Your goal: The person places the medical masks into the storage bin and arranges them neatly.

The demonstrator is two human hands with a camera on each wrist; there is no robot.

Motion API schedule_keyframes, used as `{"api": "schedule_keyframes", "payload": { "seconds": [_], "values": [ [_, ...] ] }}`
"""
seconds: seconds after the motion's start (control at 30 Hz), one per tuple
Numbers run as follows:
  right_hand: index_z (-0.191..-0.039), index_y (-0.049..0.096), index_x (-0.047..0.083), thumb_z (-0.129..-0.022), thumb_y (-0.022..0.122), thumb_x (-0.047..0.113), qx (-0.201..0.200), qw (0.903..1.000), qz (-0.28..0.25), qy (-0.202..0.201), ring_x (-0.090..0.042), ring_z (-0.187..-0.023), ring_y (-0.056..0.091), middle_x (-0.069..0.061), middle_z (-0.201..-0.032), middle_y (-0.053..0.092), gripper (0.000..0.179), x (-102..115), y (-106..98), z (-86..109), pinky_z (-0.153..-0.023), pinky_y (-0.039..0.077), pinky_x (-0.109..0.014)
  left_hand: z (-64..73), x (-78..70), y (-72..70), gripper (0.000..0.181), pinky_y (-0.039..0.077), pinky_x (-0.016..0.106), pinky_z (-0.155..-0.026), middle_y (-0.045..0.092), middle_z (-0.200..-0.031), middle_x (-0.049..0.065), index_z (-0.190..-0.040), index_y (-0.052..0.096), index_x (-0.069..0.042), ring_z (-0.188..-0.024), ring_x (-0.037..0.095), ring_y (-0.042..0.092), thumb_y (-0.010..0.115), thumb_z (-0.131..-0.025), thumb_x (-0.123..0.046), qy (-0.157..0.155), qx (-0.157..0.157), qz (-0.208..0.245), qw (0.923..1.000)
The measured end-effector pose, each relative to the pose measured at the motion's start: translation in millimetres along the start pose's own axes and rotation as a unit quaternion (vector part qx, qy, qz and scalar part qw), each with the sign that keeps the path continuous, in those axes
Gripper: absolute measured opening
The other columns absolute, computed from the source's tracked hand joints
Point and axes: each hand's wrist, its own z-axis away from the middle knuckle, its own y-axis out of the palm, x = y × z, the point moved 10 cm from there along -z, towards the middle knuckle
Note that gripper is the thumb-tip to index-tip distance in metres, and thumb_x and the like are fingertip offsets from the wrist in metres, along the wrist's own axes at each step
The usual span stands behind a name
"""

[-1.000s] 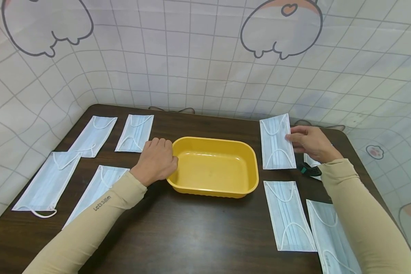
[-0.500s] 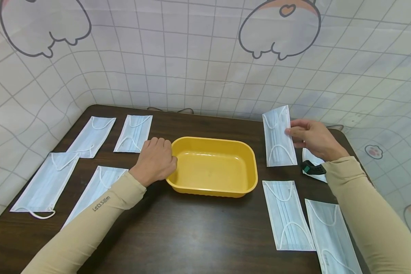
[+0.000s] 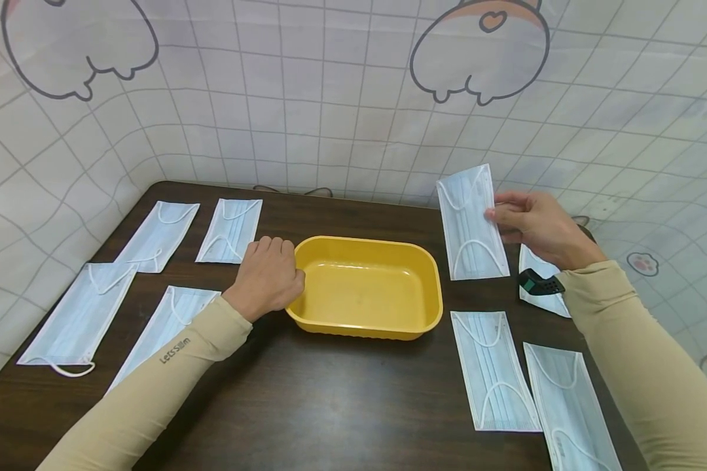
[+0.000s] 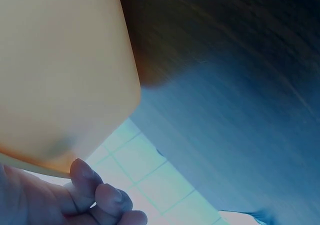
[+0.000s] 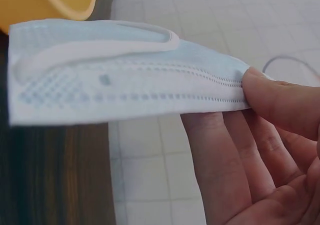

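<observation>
My left hand (image 3: 268, 278) grips the left end of a yellow plastic basin (image 3: 368, 288), its fingers curled over the rim. In the left wrist view the fingers curl by the basin wall (image 4: 65, 75). On the right, my right hand (image 3: 536, 226) pinches the right edge of a light blue face mask (image 3: 471, 222) between thumb and fingers. The right wrist view has this mask (image 5: 130, 80) stretching out from the thumb, bent slightly, with its white ear loop on top. It is raised above the table, to the right of the basin. Inside the basin only bare yellow floor shows.
Several face masks lie left of the basin, among them one mask (image 3: 230, 230) near the back edge and another mask (image 3: 79, 314) by the left edge. More lie at right: masks (image 3: 495, 369), (image 3: 571, 405) and one mask (image 3: 542, 281) partly behind the wristband (image 3: 539, 283).
My right hand has lifted the pinched mask up off the table and toward the back, tilting it. My left hand stays on the basin, which has hardly moved.
</observation>
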Motion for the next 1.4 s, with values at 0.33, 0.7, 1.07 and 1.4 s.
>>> {"api": "schedule_keyframes", "payload": {
  "seconds": [0.33, 0.7, 1.07, 1.4],
  "values": [
    [-0.14, 0.055, 0.006, -0.099, 0.069, 0.029, 0.002, 0.9998, 0.009, -0.017, -0.011, -0.102, 0.071, 0.013, -0.113, 0.073, 0.049, 30.3, 20.4, 3.9, -0.086, 0.061, -0.027, 0.3, 0.0, -0.2, 0.026, 0.039, 0.04, -0.076, 0.05, -0.081, 0.011, -0.089, 0.054, 0.0, -0.081, 0.029, 0.045, 0.044, -0.093, -0.024, 0.008, -0.01, -0.007, 0.9999],
    [-0.138, 0.057, 0.007, -0.1, 0.068, 0.029, 0.012, 0.9991, 0.023, -0.033, -0.014, -0.103, 0.071, 0.008, -0.117, 0.071, 0.046, 48.1, 36.7, 3.0, -0.086, 0.061, -0.028, 1.5, -2.9, -3.3, 0.025, 0.038, 0.04, -0.073, 0.049, -0.079, 0.012, -0.086, 0.052, -0.001, -0.079, 0.03, 0.045, 0.044, -0.093, -0.023, 0.017, -0.02, -0.014, 0.9996],
    [-0.132, 0.062, 0.004, -0.098, 0.071, 0.024, 0.04, 0.9982, 0.01, -0.043, -0.018, -0.103, 0.074, 0.004, -0.114, 0.076, 0.04, 57.1, 63.3, -5.8, -0.086, 0.062, -0.034, 2.5, -2.3, -1.3, 0.026, 0.04, 0.042, -0.076, 0.05, -0.081, 0.012, -0.088, 0.053, 0.0, -0.082, 0.031, 0.047, 0.043, -0.093, -0.024, 0.016, -0.019, -0.016, 0.9996],
    [-0.134, 0.063, 0.009, -0.099, 0.07, 0.023, 0.082, 0.9932, 0.07, -0.044, -0.023, -0.104, 0.072, -0.004, -0.12, 0.075, 0.038, 58.4, 96.0, -15.6, -0.088, 0.062, -0.038, 3.7, -1.6, -4.9, 0.026, 0.04, 0.042, -0.076, 0.05, -0.081, 0.013, -0.088, 0.054, 0.0, -0.082, 0.031, 0.046, 0.045, -0.094, -0.023, 0.017, -0.03, -0.011, 0.9993]
  ]
}}
